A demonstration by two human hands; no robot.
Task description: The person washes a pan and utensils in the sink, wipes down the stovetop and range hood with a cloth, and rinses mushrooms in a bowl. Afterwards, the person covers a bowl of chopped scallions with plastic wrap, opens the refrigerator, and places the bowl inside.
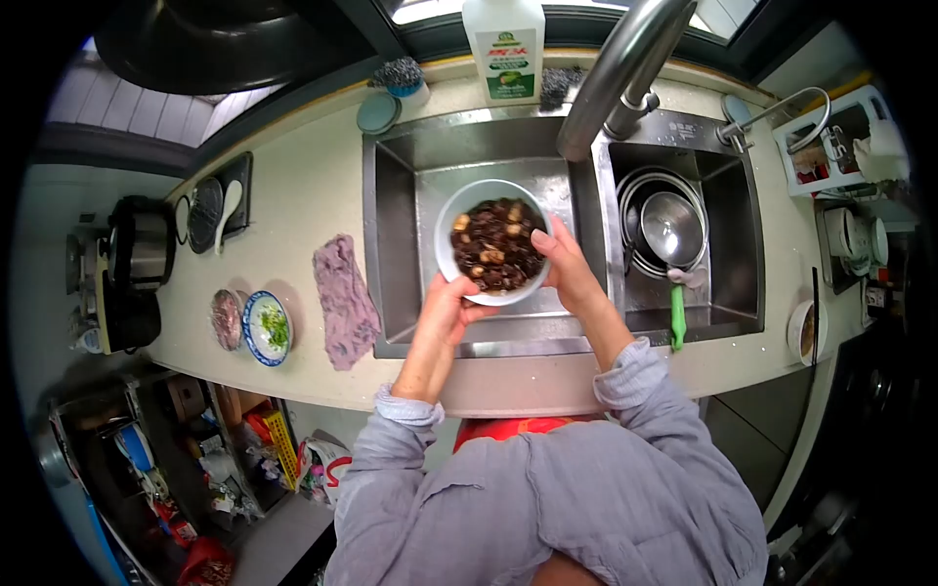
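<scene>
A pale bowl (pixel 443 244) of dark, wet-looking food with some tan pieces is held over the large left basin of the steel sink (pixel 557 347). My left hand (pixel 452 308) grips its lower left rim, with the thumb over the edge. On the right side of the rim is my right hand (pixel 569 266), its thumb also on the edge and its other fingers partly hidden behind the bowl. The steel faucet (pixel 611 83) reaches over the sink's divider, behind the bowl.
Pots and a ladle (pixel 672 230) with a green handle (pixel 678 317) fill the right basin. Left of the sink lie a purple cloth (pixel 345 303), a bowl of chopped greens (pixel 252 327) and a meat bowl (pixel 227 320). A white jug (pixel 505 54) stands behind.
</scene>
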